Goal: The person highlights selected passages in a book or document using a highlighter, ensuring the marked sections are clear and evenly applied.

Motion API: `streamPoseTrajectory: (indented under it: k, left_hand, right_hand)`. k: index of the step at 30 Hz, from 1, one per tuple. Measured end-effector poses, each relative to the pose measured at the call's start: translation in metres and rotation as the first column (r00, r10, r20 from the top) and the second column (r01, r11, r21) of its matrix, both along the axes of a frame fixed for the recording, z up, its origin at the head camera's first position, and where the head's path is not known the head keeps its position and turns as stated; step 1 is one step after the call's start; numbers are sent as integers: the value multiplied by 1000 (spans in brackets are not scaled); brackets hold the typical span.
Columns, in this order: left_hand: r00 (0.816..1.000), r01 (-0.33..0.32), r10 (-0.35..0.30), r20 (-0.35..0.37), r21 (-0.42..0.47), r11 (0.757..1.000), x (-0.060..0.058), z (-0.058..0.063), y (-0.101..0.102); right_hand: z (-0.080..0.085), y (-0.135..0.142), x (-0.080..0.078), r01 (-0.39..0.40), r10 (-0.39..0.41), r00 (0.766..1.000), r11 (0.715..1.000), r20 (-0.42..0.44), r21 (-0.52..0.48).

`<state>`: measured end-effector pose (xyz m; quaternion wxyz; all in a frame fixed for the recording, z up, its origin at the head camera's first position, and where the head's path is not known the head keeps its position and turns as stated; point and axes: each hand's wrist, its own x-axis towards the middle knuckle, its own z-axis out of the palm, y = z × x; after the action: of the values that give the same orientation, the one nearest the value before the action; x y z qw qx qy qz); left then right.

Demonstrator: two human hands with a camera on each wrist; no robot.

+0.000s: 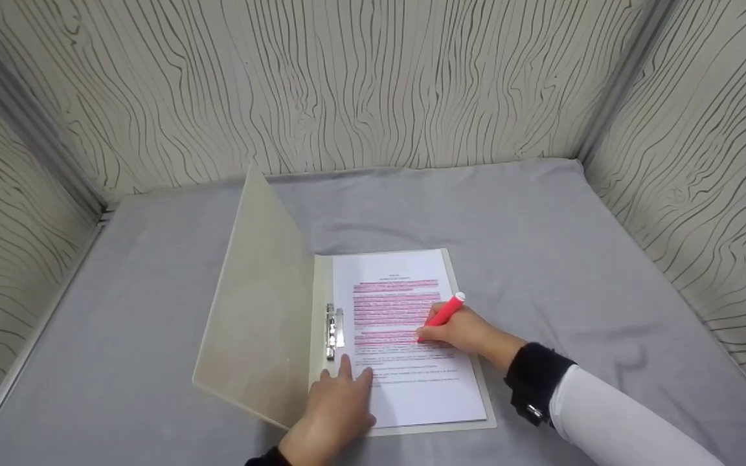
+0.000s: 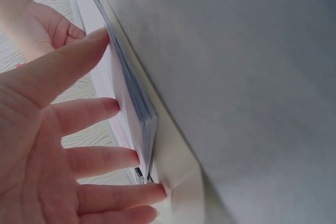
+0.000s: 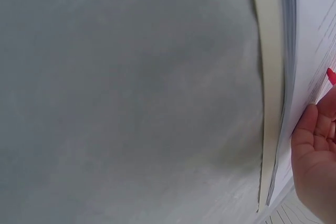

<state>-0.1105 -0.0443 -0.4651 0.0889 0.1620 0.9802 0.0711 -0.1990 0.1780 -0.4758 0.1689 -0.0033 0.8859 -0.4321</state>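
Observation:
A pink highlighter point(image 1: 445, 309) is pinched in my right hand point(image 1: 467, 331), its tip down on a printed page point(image 1: 421, 395). Pink marking covers the upper paragraphs, while the lower lines are plain black print. The page tops a thick stack of paper point(image 2: 137, 98) in an open binder point(image 1: 490, 408). My left hand point(image 1: 339, 408) rests with spread fingers on the lower left of the page, close below the metal clip point(image 1: 331, 331). In the left wrist view its fingertips touch the paper and the binder's inner side.
The binder's cover point(image 1: 259, 304) stands raised on the left. Grey cloth point(image 1: 574, 272) lies under everything. Wood-grain panels point(image 1: 360, 84) rise at the back and both sides, with metal posts point(image 1: 625, 84) at the corners.

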Motion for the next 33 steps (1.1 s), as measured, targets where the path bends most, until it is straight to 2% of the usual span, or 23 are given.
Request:
streamPoseTrajectory:
  k: [4, 33]
  left_hand:
    - [1000, 10, -10, -14, -6, 1000, 0, -1, -1]
    - [1000, 15, -16, -24, -15, 1000, 1, 0, -1]
  right_hand:
    - [1, 2, 0, 7, -7, 1000, 1000, 5, 18]
    - [-1, 8, -1, -10, 10, 1000, 1000, 5, -20]
